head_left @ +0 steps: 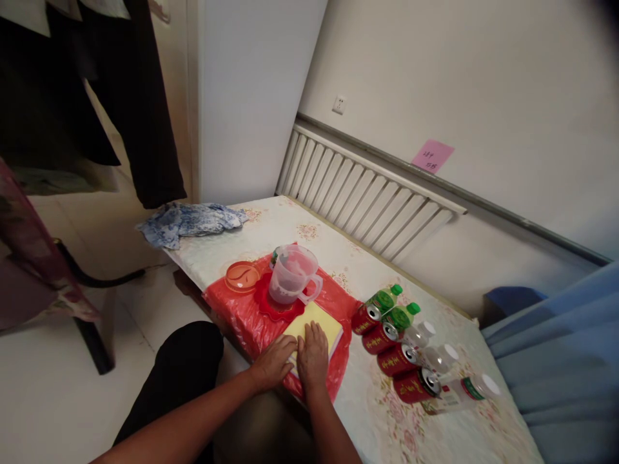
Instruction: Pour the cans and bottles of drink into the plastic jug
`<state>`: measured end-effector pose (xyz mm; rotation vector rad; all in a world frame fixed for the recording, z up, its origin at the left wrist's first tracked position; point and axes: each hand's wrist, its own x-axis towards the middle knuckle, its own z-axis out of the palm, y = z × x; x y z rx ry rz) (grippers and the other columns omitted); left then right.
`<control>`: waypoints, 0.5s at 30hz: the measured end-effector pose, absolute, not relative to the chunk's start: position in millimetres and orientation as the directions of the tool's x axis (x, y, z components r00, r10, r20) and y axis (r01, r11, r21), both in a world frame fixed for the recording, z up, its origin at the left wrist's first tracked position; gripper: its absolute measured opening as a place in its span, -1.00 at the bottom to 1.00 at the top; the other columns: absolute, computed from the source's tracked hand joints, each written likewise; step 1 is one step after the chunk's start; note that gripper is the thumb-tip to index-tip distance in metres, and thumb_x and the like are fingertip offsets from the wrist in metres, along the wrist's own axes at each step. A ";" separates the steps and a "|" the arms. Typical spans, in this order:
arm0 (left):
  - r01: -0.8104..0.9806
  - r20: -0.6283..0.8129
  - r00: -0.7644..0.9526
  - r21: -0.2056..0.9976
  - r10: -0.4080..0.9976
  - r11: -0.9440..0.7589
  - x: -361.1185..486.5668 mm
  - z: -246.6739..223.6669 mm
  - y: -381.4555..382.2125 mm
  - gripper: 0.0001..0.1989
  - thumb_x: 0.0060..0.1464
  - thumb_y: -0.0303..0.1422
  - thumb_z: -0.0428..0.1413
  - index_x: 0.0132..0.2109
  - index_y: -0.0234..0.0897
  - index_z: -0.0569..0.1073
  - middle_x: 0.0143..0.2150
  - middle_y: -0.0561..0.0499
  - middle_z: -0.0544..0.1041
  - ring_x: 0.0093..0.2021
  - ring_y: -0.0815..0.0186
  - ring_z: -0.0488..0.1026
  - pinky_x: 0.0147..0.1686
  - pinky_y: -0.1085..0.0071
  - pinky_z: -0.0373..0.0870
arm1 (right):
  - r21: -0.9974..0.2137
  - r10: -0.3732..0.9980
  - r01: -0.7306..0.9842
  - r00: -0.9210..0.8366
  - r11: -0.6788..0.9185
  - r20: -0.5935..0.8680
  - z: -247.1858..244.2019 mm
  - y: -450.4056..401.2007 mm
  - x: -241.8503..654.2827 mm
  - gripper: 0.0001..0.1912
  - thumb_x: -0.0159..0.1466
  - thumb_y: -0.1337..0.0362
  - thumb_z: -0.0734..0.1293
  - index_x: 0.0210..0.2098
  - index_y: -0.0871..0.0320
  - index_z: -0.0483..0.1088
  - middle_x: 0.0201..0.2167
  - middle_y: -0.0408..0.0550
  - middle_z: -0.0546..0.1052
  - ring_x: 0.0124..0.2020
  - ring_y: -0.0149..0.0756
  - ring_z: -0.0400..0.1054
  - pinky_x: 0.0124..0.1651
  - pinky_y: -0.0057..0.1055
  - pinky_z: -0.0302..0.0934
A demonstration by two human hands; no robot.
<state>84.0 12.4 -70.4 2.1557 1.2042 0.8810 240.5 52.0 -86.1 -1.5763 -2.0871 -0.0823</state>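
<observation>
A yellow pad or stack of paper (327,325) lies on a red plastic sheet (232,318). My right hand (313,351) lies on the pad with its fingers stretched out. Beside it, my left hand (275,363) rests at the pad's left edge, fingers bent and close together; what they hold, if anything, is hidden. Just beyond the pad, a translucent pink pitcher (290,276) stands on a red scalloped mat (264,301), its handle toward the right. Left of the pitcher is a round orange-red dish or lid (242,276).
Several red cans (397,359) and clear or green-capped bottles (401,316) stand in rows on the flowered tablecloth (411,432) at the right. A blue patterned cloth (193,222) lies at the far left corner. A radiator (358,190) lines the wall.
</observation>
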 end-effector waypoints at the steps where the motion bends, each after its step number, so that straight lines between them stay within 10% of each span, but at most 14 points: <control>1: 0.543 0.279 0.394 0.698 0.875 -0.467 84.0 -69.3 12.0 -0.56 -0.03 -0.54 0.05 0.05 -0.19 0.36 0.09 -0.09 0.41 0.15 0.09 0.30 0.24 0.06 0.24 | -0.254 0.880 0.912 -0.190 0.323 0.436 -86.3 52.2 240.6 -0.54 0.39 0.26 0.14 0.19 0.30 0.39 0.26 0.23 0.38 0.32 -0.02 0.19 0.33 -0.03 0.03; 15: 0.513 0.318 0.370 0.713 0.873 -0.477 66.7 -58.0 5.5 -0.68 0.01 -0.51 0.03 -0.06 -0.23 0.44 0.03 -0.13 0.49 0.10 0.12 0.38 0.16 0.15 0.33 | -0.251 0.872 0.910 -0.192 0.330 0.451 -88.7 52.1 240.6 -0.54 0.40 0.24 0.15 0.19 0.30 0.39 0.24 0.24 0.39 0.32 -0.01 0.20 0.32 -0.01 0.04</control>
